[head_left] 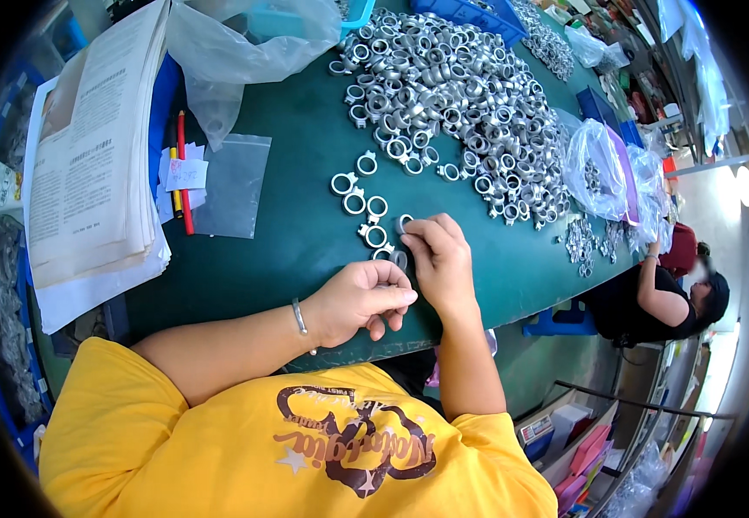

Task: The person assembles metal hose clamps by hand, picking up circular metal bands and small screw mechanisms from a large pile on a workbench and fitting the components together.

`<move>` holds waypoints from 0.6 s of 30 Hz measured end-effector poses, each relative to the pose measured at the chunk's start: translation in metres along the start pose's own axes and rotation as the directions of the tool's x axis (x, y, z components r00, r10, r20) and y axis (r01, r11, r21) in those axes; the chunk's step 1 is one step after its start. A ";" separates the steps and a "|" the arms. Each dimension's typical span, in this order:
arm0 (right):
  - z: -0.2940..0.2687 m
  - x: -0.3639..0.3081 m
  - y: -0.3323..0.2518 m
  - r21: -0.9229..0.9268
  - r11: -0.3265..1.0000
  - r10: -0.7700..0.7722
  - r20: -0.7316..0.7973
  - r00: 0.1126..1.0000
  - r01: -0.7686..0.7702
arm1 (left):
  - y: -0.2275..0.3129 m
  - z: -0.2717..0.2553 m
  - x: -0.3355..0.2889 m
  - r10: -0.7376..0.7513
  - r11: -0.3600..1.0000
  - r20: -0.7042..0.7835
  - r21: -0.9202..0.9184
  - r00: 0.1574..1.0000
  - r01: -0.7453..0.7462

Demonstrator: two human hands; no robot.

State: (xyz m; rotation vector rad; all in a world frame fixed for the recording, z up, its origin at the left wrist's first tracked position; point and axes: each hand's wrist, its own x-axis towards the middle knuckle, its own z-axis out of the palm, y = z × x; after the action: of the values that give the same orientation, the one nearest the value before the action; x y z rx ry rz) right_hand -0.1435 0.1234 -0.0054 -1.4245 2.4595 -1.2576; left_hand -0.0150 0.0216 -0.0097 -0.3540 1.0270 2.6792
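Over the near part of the green table, my right hand has thumb and forefinger closed at a small silver metal ring with a lug. Just left of it is my left hand, its thumb and fingers pressed together; whatever they hold is hidden. A darker ring shows right behind the left fingertips, partly covered. Several loose rings lie in a short uneven row ahead of my left hand. Beyond them spreads a large heap of the same metal rings.
At left lie a stack of printed papers, a red pen and a flat clear bag. Blue bins stand at the back. Plastic bags and smaller metal parts sit at right, near another person.
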 end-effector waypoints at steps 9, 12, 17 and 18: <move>-0.023 -0.028 -0.016 0.177 0.954 -0.248 0.016 0.969 0.242 | 0.004 0.010 -0.005 0.421 0.872 -0.167 0.347 0.892 -0.346; -0.020 -0.032 -0.018 0.241 0.951 -0.179 -0.083 0.980 0.194 | -0.001 0.007 -0.003 0.588 0.702 -0.083 0.546 0.804 -0.457; -0.015 -0.045 -0.019 0.626 0.738 0.264 0.079 0.961 -0.254 | -0.001 0.004 -0.003 0.637 0.630 -0.027 0.594 0.770 -0.500; -0.015 -0.045 -0.020 0.670 0.702 0.254 0.083 0.964 -0.242 | -0.001 0.004 -0.003 0.653 0.601 -0.006 0.613 0.758 -0.513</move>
State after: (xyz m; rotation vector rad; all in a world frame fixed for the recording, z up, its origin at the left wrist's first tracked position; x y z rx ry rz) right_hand -0.1089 0.1609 0.0022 -0.8448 1.7749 -1.8193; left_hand -0.0128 0.0245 -0.0064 -0.2177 2.3250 2.6531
